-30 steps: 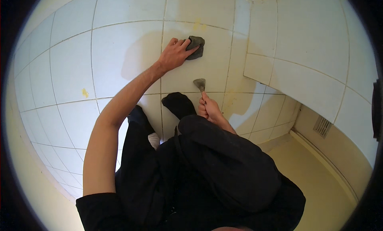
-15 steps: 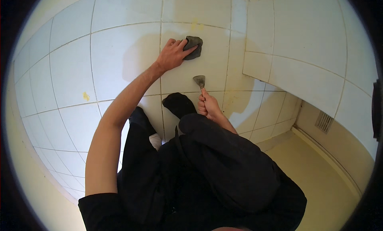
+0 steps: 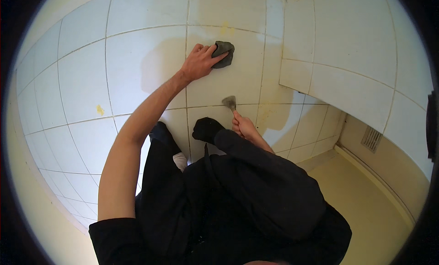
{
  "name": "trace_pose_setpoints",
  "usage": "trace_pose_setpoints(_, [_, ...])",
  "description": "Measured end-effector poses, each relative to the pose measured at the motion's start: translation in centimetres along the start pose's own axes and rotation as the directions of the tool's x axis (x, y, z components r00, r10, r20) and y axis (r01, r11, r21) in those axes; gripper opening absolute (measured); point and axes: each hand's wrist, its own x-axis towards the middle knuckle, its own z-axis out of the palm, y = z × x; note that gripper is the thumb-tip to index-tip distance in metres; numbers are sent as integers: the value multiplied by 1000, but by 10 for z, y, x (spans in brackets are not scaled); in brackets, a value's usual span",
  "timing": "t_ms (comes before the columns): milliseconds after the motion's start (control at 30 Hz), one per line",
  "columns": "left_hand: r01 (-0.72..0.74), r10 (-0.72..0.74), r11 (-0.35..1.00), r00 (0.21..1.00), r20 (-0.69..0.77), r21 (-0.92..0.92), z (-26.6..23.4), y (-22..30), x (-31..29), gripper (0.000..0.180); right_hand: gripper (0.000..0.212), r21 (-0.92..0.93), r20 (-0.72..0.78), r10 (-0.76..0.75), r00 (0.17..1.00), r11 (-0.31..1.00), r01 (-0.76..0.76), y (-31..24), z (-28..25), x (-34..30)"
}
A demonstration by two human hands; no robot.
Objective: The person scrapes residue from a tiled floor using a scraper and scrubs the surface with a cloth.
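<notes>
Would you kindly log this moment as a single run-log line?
left hand: holding dark grey cloth over white tiles | right hand: holding scraper by handle | nearby: yellow stain, vent grille

Moderately lit, cool white and brightest on tiles (image 3: 84, 150) below left of the cloth (image 3: 224, 54), warmer and dimmer to its lower right, soft-edged shadow (image 3: 156, 66) to its left, grout (image 3: 187, 98) bowed toward blackened corners far around it, mostly sharp

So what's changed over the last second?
The right hand drew the scraper back slightly toward the body, and the right foot pulled back too, slightly rightward. Nothing was picked up or let go. The left hand and its cloth stayed put.
</notes>
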Motion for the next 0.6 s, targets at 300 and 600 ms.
trace_pose_setpoints(300, [18,-18,1000,999,40,1,-3,0,0,57,48,-114,-30,-71,997,991,67,-7,9,19])
trace_pose_setpoints(600, [17,-16,1000,999,31,-22,3,-3,-3,67,47,-50,56,-101,993,993,104,-17,13,34])
